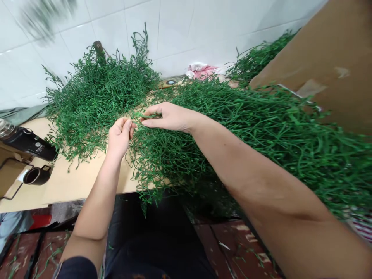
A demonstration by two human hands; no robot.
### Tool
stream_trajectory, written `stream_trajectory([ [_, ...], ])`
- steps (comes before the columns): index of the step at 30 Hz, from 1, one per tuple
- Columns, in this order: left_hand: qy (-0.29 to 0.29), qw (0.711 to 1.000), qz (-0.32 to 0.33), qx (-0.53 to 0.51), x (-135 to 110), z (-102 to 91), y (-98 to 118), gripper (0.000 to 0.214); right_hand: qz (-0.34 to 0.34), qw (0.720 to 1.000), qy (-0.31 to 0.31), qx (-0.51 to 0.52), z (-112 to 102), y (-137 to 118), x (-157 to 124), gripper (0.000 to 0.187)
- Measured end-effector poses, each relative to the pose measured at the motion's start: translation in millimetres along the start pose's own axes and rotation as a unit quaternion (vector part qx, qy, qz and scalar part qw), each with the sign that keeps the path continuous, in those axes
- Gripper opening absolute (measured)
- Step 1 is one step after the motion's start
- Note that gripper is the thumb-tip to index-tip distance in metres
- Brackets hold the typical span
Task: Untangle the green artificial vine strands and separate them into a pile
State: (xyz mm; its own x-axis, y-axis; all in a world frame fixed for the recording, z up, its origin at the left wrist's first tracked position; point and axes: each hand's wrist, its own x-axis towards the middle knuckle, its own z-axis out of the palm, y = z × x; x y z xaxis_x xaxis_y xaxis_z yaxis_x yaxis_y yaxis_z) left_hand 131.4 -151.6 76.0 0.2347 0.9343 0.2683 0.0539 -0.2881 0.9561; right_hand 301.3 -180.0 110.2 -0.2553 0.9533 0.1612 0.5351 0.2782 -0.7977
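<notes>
Wall [186, 31], white tile, behind everything. Tabletop [75, 182], tan, bare along its near left edge. Heap of green stems, right [261, 116]: long, tangled, spread beneath the right forearm and spilling over the near edge. Cardboard panel [328, 58], brown, slanting up behind that heap at far right. Heap of green stems, left [99, 89]: mounded against the wall, beyond the left hand. Flask [31, 143], black, lying tilted at far left. Right hand [171, 118], above the near end of the right heap, thumb and fingers clamped on a stem. Left hand [119, 135], just beside it, fingers curled, thumb against forefinger; whether a strand is pinched there cannot be told. Cloth [203, 71], pink and white, by the wall. Mug [37, 176], dark, near the flask. Green stem [138, 115], single, in the right hand's grip, its bright end between both hands.
</notes>
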Motion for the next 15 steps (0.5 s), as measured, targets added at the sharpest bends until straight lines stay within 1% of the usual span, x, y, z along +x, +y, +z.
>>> stream_trajectory([
  [2,0.016,1.000,-0.010,-0.010,-0.3,-0.6,2.4,0.024,-0.007,1.000,-0.011,-0.006,0.1,0.0,0.4,0.035],
  [4,0.020,1.000,-0.019,-0.007,-1.0,-1.3,4.7,0.025,0.005,0.998,-0.011,-0.058,2.7,-0.4,2.3,0.027],
  [6,-0.009,1.000,-0.026,0.008,-3.8,-0.8,5.8,0.025,0.036,0.987,0.017,-0.154,7.1,-0.8,5.4,0.018],
  [8,-0.059,0.997,-0.039,0.026,-10.3,1.7,5.3,0.025,0.067,0.961,0.068,-0.258,11.2,0.3,8.9,0.016],
  [10,-0.102,0.993,-0.056,0.036,-20.3,5.9,3.4,0.024,0.078,0.934,0.110,-0.332,12.7,4.0,12.5,0.018],
  [12,-0.128,0.989,-0.072,0.028,-31.7,11.0,0.3,0.024,0.077,0.919,0.129,-0.363,10.9,9.9,16.0,0.020],
  [15,-0.145,0.987,-0.075,-0.014,-43.5,19.0,-5.2,0.024,0.088,0.915,0.132,-0.370,6.1,16.6,21.8,0.023],
])
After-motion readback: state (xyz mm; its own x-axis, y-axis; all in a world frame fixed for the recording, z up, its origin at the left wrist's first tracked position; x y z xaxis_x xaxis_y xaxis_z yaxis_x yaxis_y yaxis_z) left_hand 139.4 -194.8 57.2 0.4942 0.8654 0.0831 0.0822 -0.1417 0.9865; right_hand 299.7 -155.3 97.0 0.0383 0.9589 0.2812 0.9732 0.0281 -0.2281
